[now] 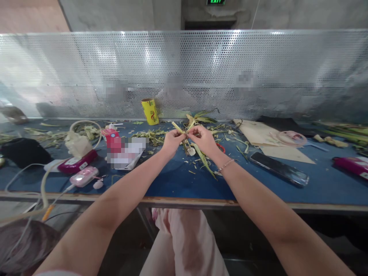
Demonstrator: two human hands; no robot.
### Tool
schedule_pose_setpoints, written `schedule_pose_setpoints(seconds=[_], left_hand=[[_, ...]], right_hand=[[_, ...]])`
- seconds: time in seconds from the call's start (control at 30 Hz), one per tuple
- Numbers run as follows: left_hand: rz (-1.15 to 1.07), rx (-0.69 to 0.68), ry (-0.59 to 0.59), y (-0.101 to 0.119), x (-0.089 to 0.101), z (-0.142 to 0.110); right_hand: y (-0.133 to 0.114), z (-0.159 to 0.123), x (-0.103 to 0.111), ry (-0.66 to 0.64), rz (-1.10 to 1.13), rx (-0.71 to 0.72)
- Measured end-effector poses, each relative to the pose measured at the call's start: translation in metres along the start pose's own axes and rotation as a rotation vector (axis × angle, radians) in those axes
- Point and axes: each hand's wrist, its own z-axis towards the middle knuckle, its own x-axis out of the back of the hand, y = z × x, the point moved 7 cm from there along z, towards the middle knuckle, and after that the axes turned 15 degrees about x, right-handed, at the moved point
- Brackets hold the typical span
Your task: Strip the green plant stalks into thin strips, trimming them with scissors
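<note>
Close together over the middle of the blue table (169,188), both my hands pinch a small bundle of leaf strips (177,126). My left hand (171,142) grips it from the left, fingers closed. From the other side, the fingers of my right hand (202,138) press on the same bundle, almost touching the left fingertips. Pale yellow-green strip ends stick up between the hands, and their exact joining is hidden by my fingers. A long green leaf (204,163) trails below the right hand. Shredded leaf scraps (153,136) lie around both hands.
A yellow tube (150,112) stands at the perforated metal screen (195,69). At left are a red carton (112,140), a white box (130,153), a pink device (84,177) and cables. At right lie a black phone (278,168), brown paper (258,134) and a purple object (352,166).
</note>
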Motion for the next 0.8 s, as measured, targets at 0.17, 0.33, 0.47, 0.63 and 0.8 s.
schedule_pose_setpoints(seconds=[0.17, 0.33, 0.47, 0.63, 0.8], left_hand=[[0.239, -0.134, 0.081, 0.011, 0.002, -0.006], [0.38, -0.303, 0.142, 0.022, 0.002, -0.014], [0.493, -0.406, 0.141, 0.029, -0.001, -0.019], [0.493, -0.392, 0.12, 0.031, -0.003, -0.021], [0.494, -0.378, 0.109, 0.031, -0.004, -0.02]], right_hand=[[0.006, 0.001, 0.001, 0.034, 0.095, -0.089], [0.017, 0.0, -0.002, 0.03, 0.178, -0.185], [0.022, -0.002, -0.004, -0.014, 0.195, -0.213], [0.024, 0.0, -0.002, -0.028, 0.144, -0.156], [0.025, 0.0, -0.001, -0.013, 0.163, -0.108]])
